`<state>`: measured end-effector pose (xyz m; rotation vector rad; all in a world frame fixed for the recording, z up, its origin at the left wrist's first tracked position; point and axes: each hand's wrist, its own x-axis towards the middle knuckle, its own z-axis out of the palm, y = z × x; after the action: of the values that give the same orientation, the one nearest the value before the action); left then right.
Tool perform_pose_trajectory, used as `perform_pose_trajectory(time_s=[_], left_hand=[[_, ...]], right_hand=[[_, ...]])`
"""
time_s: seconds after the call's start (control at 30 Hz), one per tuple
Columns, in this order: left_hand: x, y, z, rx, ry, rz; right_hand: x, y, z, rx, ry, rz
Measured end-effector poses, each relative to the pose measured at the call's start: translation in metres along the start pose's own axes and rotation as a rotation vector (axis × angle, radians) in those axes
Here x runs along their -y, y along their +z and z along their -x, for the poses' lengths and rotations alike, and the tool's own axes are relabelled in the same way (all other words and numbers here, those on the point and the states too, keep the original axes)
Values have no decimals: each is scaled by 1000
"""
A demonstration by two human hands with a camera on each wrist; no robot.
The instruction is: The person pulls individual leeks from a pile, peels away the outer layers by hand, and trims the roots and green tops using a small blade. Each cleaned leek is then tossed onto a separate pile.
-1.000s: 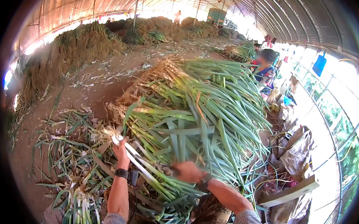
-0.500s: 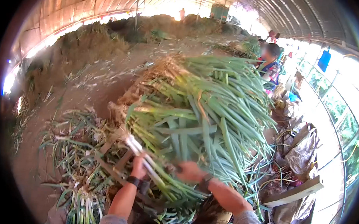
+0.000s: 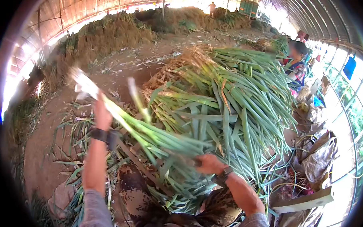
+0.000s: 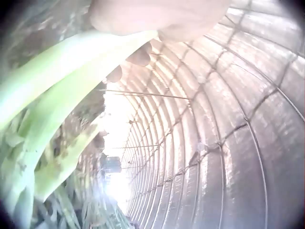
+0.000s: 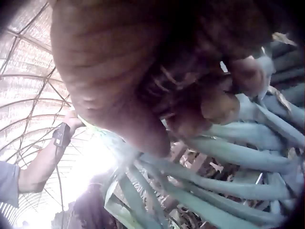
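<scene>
My left hand (image 3: pixel 102 114) grips several long green onions (image 3: pixel 127 121) below their white root ends, raised to the left. In the left wrist view their pale stalks (image 4: pixel 71 71) run out from under the hand. A single green onion piece (image 3: pixel 138 101), blurred, hangs in the air right of the bunch. Over the leaf end, my right hand (image 3: pixel 211 164) has its fingers curled round a thin dark tool (image 3: pixel 184 157); blur hides its exact kind. Green leaves (image 5: pixel 224 167) lie close below that hand in the right wrist view.
A large heap of green onions (image 3: pixel 238 99) lies right in front, roots to the left. Leaf scraps (image 3: pixel 74 139) litter the left ground. At right are crumpled sacks (image 3: pixel 318 154) and a wooden board (image 3: pixel 302 199). Another person (image 3: pixel 297 63) sits beyond the heap.
My left hand first drew the green onions toward my body, then swung them up and left. A loose piece now appears apart from the bunch. The right hand has shifted slightly right.
</scene>
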<state>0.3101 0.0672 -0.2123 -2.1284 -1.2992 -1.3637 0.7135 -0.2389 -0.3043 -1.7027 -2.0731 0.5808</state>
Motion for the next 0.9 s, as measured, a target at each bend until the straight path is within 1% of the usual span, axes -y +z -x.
perform_pose_trajectory(time_s=[0.03,0.07,0.1,0.13,0.17,0.2,0.23,0.27,0.3,0.33,0.37,0.4,0.43,0.47,0.5,0.57,0.6,0.63,0.7,0.73,0.77,0.8,0.83,0.87,0.9], left_hand=[[-11,-44,-35,50,-125,214],[14,-67,-55,-65,25,-26],[131,-53,-82,-44,-51,-4],[92,-117,-100,31,-183,184],[106,-146,-113,-78,-27,98],[123,-171,-128,-190,123,6],[68,-208,-146,-240,-415,841],[96,-228,-173,-307,-767,518],[149,-243,-178,-278,-708,275],[170,-250,-170,-273,-578,183],[194,-255,-157,-268,-448,89],[218,-260,-139,-141,-470,36],[245,-263,-115,-12,-492,-19],[275,-261,-84,0,-479,78],[305,-251,-46,-29,-450,334],[352,-225,29,-70,-339,1103],[348,-222,57,-75,-338,1106],[340,-219,85,51,-441,734],[328,-216,152,286,-603,-29],[346,-196,191,126,-745,371],[328,-180,226,546,-712,-208],[312,-169,239,943,-612,-798],[307,-156,273,1079,-495,-584],[282,-123,275,1548,-480,-421],[258,-108,279,1438,-394,-111]], right_hand=[[0,-2,-1,20,-8,40],[3,0,-1,-2,31,34],[1,-2,0,-23,45,50],[-4,-3,0,35,52,82],[-10,-2,-1,97,58,111],[-19,5,-3,104,97,123],[-21,2,-4,93,106,128],[-21,0,-5,83,143,89],[-22,-3,-5,75,178,50],[-21,-6,-5,72,180,55],[-20,-10,-5,16,173,65],[-20,-14,-6,-38,163,75],[-24,-14,-9,-37,160,78],[-32,-14,-11,-35,157,58],[-37,-16,-12,-34,156,37],[-28,-37,-5,7,171,12],[-25,-48,-2,46,187,-13],[-27,-52,2,46,187,-9],[-34,-55,10,-36,155,69],[-39,-57,14,-18,167,104],[-38,-63,18,-17,166,111],[-30,-71,24,15,241,130],[-28,-77,27,49,316,149],[-35,-76,31,-9,268,60],[-45,-71,32,-5,270,60]])
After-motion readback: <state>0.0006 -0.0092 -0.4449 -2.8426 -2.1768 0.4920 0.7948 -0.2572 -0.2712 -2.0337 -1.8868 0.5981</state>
